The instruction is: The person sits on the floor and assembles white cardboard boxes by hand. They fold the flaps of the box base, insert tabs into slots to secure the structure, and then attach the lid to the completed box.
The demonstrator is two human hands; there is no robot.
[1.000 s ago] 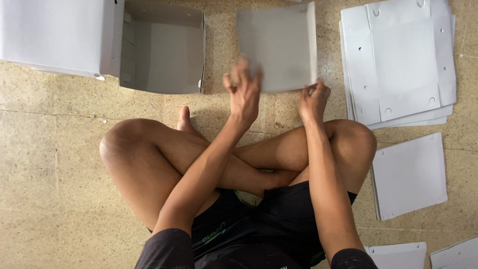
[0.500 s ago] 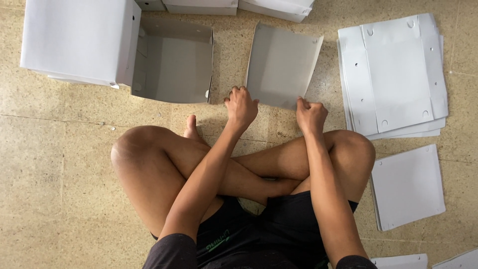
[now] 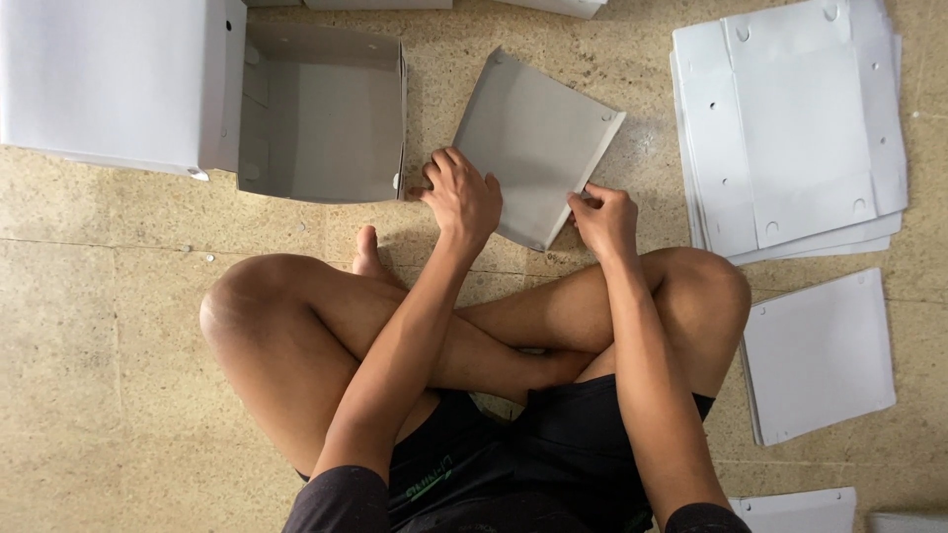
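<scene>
I sit cross-legged on a speckled stone floor. A flat grey cardboard sheet [image 3: 538,138] with folded side flaps is tilted in front of my knees. My left hand [image 3: 459,195] grips its near left edge, fingers curled over it. My right hand [image 3: 602,219] pinches the near right edge between thumb and fingers. To the sheet's left stands an assembled open grey box [image 3: 321,114], almost touching my left hand.
A larger white box [image 3: 109,79] lies at the far left beside the open one. A stack of flat white cut-out sheets [image 3: 790,128] lies at the upper right, a smaller stack [image 3: 820,355] by my right knee, and more sheets [image 3: 800,511] at the bottom right.
The grey sheet has come nearer and turned clockwise. Both hands have shifted from its lower edge to gripping its left and right near edges.
</scene>
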